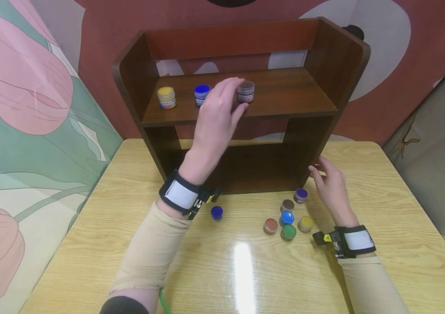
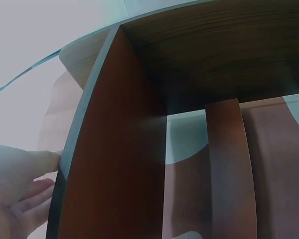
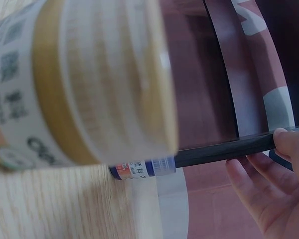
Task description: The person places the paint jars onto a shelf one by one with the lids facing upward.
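My left hand (image 1: 216, 111) reaches over the upper board of a dark brown wooden desktop shelf (image 1: 281, 93), beside a dark brown paint jar (image 1: 246, 92). Its thumb and fingers are apart, and in the left wrist view the thumb lies at the board's front edge. That view hides the jar. On the same board stand a yellow paint jar (image 1: 166, 98) and a blue paint jar (image 1: 202, 93), the blue one partly behind the hand. Lower right, my right hand (image 1: 331, 185) pinches the front edge of the shelf's right side panel (image 3: 224, 152) between thumb and fingers.
Several paint jars stand on the table (image 1: 128, 244) by the right hand, among them a purple jar (image 1: 300, 195), a green jar (image 1: 288, 232) and a yellow jar (image 1: 305, 223). A dark blue jar (image 1: 217, 213) stands apart, near the left wrist.
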{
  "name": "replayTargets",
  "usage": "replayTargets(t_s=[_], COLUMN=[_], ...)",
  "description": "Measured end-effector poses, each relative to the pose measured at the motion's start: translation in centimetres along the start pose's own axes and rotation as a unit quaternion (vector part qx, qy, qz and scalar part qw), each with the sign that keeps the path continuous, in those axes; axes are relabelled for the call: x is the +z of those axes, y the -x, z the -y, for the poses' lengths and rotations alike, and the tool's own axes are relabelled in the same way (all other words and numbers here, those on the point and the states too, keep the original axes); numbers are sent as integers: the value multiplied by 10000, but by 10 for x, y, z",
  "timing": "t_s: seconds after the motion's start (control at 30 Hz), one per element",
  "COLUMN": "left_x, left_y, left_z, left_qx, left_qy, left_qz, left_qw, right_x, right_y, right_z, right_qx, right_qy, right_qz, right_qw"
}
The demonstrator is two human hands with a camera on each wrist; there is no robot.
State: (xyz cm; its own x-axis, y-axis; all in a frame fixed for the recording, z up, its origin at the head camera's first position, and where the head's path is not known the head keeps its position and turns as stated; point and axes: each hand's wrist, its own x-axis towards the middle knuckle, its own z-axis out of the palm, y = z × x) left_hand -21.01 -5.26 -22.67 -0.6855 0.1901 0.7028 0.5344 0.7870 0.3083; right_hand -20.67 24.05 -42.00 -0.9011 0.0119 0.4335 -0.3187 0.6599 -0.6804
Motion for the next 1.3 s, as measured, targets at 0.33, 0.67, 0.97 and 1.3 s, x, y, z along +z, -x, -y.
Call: replayTargets(t_s=[0.33, 0.67, 0.97, 1.3], left_x=[2, 7, 10, 13], left_y=[21, 44, 78, 110], left_z=[2, 5, 23, 54], left_qx=[1333, 2353, 2236, 1263], left_qy=[73, 179, 518, 836], left_qz=[-760, -366, 816, 1466], left_qw=[9881, 9711, 9699, 9775], right_x=[-1, -2, -2, -3], right_y=[-1, -1, 0, 0], right_z=[-2, -2, -1, 0], right_qx=[-52, -33, -32, 23], right_qy=[-32, -62, -26, -17], right_qz=[-54, -35, -61, -70], right_qw=[10000, 10000, 10000, 10000])
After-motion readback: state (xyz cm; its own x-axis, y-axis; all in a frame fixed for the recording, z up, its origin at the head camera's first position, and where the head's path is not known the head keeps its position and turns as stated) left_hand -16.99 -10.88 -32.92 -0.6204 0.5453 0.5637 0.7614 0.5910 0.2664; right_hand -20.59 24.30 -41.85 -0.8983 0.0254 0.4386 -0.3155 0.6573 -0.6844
